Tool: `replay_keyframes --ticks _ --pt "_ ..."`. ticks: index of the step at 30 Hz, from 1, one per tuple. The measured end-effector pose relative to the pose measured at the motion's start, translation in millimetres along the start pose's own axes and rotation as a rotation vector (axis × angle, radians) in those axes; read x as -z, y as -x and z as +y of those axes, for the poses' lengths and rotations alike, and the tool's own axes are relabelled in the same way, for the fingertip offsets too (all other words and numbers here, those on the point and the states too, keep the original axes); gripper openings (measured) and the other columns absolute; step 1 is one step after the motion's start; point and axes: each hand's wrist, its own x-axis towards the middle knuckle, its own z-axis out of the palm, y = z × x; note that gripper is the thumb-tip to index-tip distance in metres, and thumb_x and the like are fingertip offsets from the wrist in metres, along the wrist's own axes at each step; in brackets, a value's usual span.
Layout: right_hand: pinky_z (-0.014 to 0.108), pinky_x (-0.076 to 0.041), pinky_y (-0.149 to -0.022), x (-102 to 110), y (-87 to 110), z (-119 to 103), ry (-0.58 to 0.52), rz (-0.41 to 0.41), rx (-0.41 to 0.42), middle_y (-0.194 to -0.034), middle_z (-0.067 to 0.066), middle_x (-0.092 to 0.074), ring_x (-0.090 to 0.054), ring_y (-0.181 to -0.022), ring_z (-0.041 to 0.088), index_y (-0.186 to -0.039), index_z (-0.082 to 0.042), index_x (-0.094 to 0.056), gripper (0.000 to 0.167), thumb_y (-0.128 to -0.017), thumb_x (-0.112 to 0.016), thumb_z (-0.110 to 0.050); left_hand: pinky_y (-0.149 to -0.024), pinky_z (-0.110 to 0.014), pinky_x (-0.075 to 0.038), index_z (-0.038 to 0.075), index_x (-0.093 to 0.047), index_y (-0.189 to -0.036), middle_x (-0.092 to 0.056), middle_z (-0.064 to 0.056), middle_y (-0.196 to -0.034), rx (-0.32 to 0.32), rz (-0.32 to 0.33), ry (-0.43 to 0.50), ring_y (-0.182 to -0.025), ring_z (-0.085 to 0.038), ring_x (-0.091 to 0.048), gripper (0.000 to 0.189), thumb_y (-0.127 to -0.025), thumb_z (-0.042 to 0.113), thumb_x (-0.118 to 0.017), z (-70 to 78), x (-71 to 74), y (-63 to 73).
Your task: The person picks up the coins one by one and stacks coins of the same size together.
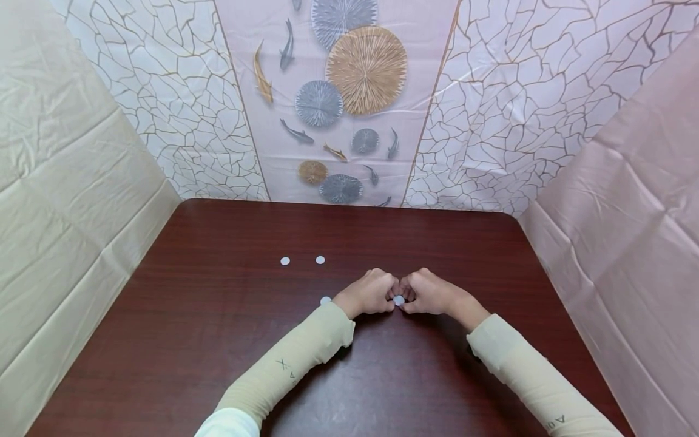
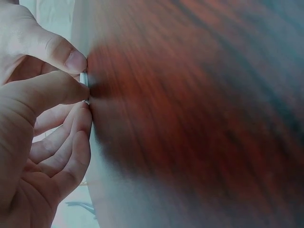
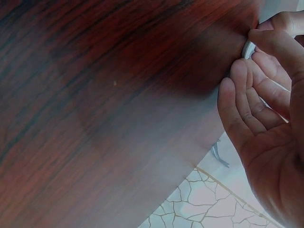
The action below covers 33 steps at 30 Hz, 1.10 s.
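A small white disc (image 1: 398, 300) lies between my two hands on the dark red-brown table. From the left, my left hand (image 1: 371, 292) pinches its edge with thumb and fingertips. Opposite it, my right hand (image 1: 431, 292) holds the other edge, the knuckles of both hands almost meeting. In the left wrist view the disc (image 2: 84, 78) shows edge-on as a thin pale strip between the thumbs and fingers, low at the tabletop. Its thick rim (image 3: 247, 49) appears beside the right fingers in the right wrist view.
Two more white discs, a left one (image 1: 285, 261) and a right one (image 1: 320, 260), lie farther back on the table (image 1: 218, 352). Another disc (image 1: 326, 300) sits close by my left wrist, partly covered by the sleeve. Patterned cloth (image 1: 491, 109) hangs behind the table's back edge.
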Motion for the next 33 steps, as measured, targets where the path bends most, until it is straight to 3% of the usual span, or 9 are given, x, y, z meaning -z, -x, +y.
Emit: replay_keyframes --ticks 33 --pt "0.018 -0.055 -0.067 -3.3 -2.4 -0.4 -0.015 0.028 -0.031 -0.079 -0.001 -0.073 -0.069 -0.074 0.008 -0.088 -0.011 -0.071 0.021 -0.077 -0.089 -0.01 -0.078 -0.012 -0.051 0.013 -0.075 -0.098 -0.077 0.004 -0.093 -0.007 0.003 0.023 -0.087 -0.004 -0.071 0.013 -0.087 0.011 -0.082 -3.2 -0.5 0.1"
